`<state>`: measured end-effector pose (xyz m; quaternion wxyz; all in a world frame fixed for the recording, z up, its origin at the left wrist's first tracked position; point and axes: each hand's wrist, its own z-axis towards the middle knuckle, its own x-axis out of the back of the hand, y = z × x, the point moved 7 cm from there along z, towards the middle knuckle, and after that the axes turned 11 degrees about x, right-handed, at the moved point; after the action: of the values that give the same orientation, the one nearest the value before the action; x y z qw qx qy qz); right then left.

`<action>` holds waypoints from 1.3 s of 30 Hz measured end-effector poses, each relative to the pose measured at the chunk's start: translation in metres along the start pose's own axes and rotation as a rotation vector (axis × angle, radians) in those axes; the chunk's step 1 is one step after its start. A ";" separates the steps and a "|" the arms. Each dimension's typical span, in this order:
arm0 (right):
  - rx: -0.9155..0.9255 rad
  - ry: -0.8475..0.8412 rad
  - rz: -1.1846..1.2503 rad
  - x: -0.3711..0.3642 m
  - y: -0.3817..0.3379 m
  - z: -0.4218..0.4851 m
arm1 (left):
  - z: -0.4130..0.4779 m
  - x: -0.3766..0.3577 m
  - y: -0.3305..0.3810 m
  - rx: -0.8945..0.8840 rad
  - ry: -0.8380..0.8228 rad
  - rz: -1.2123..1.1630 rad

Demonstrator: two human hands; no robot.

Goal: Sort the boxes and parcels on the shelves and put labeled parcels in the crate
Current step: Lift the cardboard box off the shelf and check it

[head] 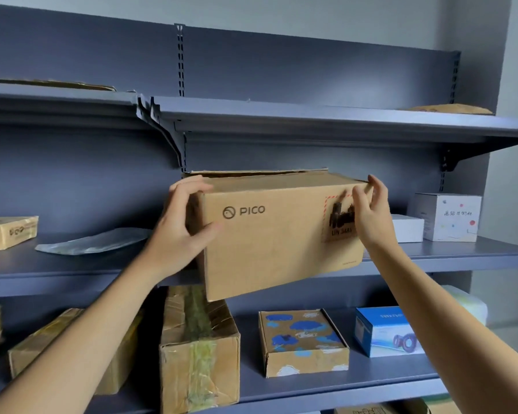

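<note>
Fingers (189, 185) of left hand (180, 231), right hand (371, 218) clasping rectangular matte cardboard box (275, 243)

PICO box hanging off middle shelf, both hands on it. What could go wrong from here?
1. The PICO box overhangs the shelf edge, tilted, with left hand and right hand only on its upper corners; it could slip onto the taped box below.
2. Swinging its right end could knock the small white box beside it.

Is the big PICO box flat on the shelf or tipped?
Tipped. The PICO box leans, one lower corner hanging below the shelf, while the left hand and right hand hold it.
</note>
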<state>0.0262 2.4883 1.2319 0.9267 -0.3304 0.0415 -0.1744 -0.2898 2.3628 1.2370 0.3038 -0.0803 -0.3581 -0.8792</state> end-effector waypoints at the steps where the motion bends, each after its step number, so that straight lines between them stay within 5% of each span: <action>1: -0.028 -0.014 0.042 0.003 -0.001 0.000 | -0.002 0.002 0.000 0.010 0.022 -0.045; 7: -0.186 -0.006 0.278 0.023 0.005 -0.004 | -0.008 0.009 0.002 0.268 0.266 -0.430; 12: -0.221 -0.201 0.435 0.036 0.012 -0.014 | -0.020 0.010 0.005 0.473 0.382 -0.480; 18: -0.155 -0.415 0.356 0.045 -0.008 -0.029 | -0.035 0.005 0.022 0.468 0.146 -0.321; 23: -0.035 -0.404 0.170 0.046 -0.025 -0.059 | -0.057 0.003 0.019 0.469 0.120 -0.111; 39: -0.177 -0.421 0.346 0.072 -0.060 -0.120 | -0.112 0.054 0.008 0.360 -0.079 -0.359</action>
<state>0.0526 2.3486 1.1787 0.8983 -0.4271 -0.0812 0.0629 -0.3202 2.2570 1.1794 0.1379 0.0055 -0.5291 -0.8373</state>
